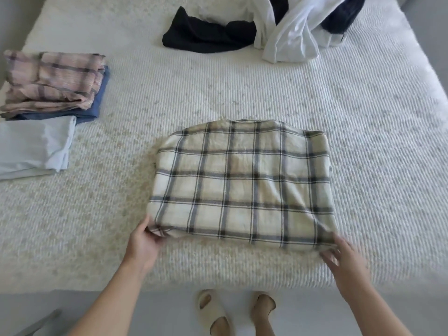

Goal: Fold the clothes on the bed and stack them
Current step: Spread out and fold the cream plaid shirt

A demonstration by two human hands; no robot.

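From the head camera we take the cream plaid garment [242, 180] as our landmark: a soft, flannel-like cloth crossed by grey and dark lines, folded into a rough rectangle with rounded far corners, lying flat on the bed [242, 88] near its front edge. At the garment's near left corner our left hand [143, 243] pinches the folded edge between thumb and curled fingers. At its near right corner our right hand [344, 260] is blurred; its fingers lie at the hem and seem to curl over it, but we cannot tell whether they truly hold it. Left of the garment and farther back sits a stack of 2 folded pieces: a pink plaid cloth [53, 81] with a slubby weave on top of a smooth blue piece [97, 105] whose edge shows below and to the right. Just in front of that stack, still left of the garment, lies a folded pale blue piece [36, 146], thin and smooth. Beyond the garment, at the far side, a black knit item [206, 32] lies crumpled, and to its right a loose white garment [291, 37] is heaped over dark fabric [344, 15]. The bed cover is white with fine ribbed ridges. Below the garment, past the bed edge, we see a pale grey floor [145, 311] and 2 cream slippers [215, 314] on our feet.
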